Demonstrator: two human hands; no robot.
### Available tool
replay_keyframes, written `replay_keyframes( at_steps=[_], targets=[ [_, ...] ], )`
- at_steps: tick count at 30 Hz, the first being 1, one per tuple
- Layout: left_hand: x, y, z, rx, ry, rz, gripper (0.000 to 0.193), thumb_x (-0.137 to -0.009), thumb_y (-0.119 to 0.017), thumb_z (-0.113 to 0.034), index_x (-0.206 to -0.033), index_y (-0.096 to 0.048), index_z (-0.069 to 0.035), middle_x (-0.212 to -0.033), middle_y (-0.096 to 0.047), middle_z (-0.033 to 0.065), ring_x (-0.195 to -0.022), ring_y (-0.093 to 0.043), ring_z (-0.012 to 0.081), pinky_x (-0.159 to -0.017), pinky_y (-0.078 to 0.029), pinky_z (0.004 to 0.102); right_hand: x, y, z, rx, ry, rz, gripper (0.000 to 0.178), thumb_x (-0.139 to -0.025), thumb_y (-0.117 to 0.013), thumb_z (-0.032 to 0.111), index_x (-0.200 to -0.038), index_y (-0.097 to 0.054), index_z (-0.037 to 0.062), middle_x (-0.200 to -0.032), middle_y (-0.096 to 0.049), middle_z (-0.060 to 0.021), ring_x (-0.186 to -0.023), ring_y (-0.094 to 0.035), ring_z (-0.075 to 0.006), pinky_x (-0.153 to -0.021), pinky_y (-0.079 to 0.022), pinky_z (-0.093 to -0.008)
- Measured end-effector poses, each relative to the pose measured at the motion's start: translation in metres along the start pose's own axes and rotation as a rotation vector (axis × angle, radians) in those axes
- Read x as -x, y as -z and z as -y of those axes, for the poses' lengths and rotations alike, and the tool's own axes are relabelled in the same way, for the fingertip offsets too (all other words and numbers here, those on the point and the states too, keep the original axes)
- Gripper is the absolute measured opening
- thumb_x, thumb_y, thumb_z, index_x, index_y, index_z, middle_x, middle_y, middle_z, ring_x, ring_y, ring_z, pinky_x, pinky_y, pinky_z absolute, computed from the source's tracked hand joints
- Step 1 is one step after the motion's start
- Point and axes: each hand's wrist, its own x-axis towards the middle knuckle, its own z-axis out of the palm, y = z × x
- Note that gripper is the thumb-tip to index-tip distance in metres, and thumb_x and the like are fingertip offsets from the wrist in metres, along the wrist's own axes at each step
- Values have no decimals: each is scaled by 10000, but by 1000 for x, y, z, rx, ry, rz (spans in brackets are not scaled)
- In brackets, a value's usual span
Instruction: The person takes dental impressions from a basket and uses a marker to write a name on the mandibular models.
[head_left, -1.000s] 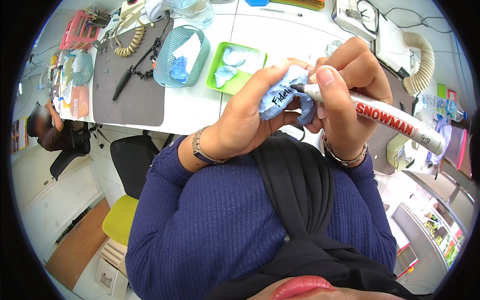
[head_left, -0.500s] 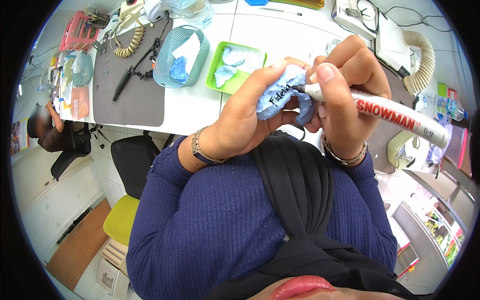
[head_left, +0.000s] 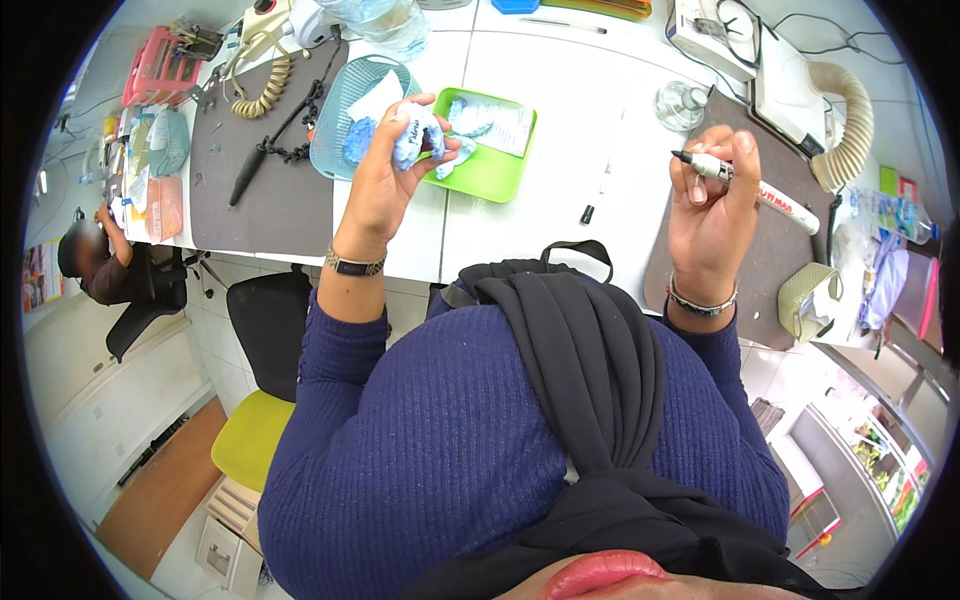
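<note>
My left hand [head_left: 375, 200] holds a light-blue, lumpy, arch-shaped dental cast [head_left: 408, 142] with black handwriting on it. It is raised in front of the green tray [head_left: 490, 185] and the blue basket [head_left: 322, 140]. In the tray are similar light-blue pieces [head_left: 472, 122] and a printed slip [head_left: 508, 128]; a blue piece [head_left: 357, 140] and white paper [head_left: 378, 97] sit in the basket. Over at the right, my right hand [head_left: 712, 235] grips a white marker [head_left: 790, 207], its black tip bare and pointing left, apart from the cast. A black cap [head_left: 587, 214] lies on the table.
A glass jar [head_left: 681, 105] stands beyond my right hand. At right are a ribbed hose [head_left: 845, 120] and a woven basket [head_left: 805, 300]. A black handpiece [head_left: 247, 178] rests on the grey mat [head_left: 280, 215] at left. Another person [head_left: 110, 255] sits far left.
My hands have drawn apart. The left has carried the dental cast left toward the tray and basket; the right has taken the marker off it and moved slightly right and down.
</note>
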Motion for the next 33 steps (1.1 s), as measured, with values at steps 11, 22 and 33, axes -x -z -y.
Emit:
replay_keyframes(
  at_steps=[11, 22, 33],
  targets=[
    [-37, -15, 59, -1492, -502, 24, 496, -693, -737, -283, -1081, -564, -28, -963, -583, 136, -876, -576, 297, -768, -471, 387, 15, 25, -20, 19, -132, -42, 217, -938, -467, 215, -792, -489, 55, -789, -512, -53, -560, -454, -106, -529, -386, -254],
    [-39, -23, 74, -1727, -496, 132, 497, -653, -750, -231, -1104, -569, -127, -1058, -559, 41, -1084, -502, 213, -961, -324, 472, 19, 30, -29, 23, -151, -37, 191, -951, -452, 172, -800, -481, 58, -766, -520, -60, -564, -469, -108, -522, -399, -250],
    [-33, -26, 73, -1659, -347, 231, 527, -676, -730, -189, -1169, -544, -191, -1163, -544, -8, -1129, -498, 185, -985, -225, 540, 14, 24, -35, 31, -199, -4, 174, -945, -461, 163, -811, -483, 54, -761, -528, -72, -562, -478, -114, -522, -396, -251]
  ],
)
